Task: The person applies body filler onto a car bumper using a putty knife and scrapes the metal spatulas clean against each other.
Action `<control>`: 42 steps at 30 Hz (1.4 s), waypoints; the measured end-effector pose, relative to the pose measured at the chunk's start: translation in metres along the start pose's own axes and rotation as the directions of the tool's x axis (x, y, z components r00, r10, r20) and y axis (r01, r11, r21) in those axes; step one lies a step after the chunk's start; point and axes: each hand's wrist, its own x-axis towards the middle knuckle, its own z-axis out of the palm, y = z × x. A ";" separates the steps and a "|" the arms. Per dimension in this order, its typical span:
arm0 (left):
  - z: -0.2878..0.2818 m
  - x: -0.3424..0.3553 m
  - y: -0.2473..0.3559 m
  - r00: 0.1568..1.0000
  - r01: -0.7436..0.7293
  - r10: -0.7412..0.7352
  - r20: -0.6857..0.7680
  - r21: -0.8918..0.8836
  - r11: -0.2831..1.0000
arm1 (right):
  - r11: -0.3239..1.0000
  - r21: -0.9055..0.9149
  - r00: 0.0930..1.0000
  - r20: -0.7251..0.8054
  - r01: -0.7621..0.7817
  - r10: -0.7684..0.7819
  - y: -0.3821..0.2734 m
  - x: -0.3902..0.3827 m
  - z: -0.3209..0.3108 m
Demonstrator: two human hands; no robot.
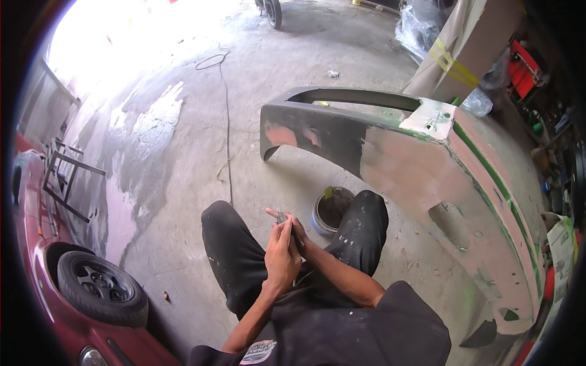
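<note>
Above my lap, between my knees, my two hands are pressed together. My left hand (282, 259) has its fingers pointing up and closed against a small, thin, dark grey piece (281, 216). From the other side my right hand (300, 230) closes around the same spot, its index finger reaching left past the piece. Most of the piece is hidden, and its kind cannot be made out. Just beyond my right knee stands a round bucket (317, 221) with a blue band and something yellow-green on its rim.
A large car bumper (397, 152), black with pinkish filler and green patches, curves along the right. A dark red car (55, 280) with a wheel lying on it (101, 283) is at the left, near a metal stand (73, 177). A cable (227, 122) crosses the concrete floor.
</note>
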 end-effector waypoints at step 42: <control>0.016 -0.010 -0.021 0.966 -0.172 0.189 0.177 -0.108 0.979 | 0.970 0.234 0.990 0.102 0.067 -0.094 -0.024 0.001 -0.045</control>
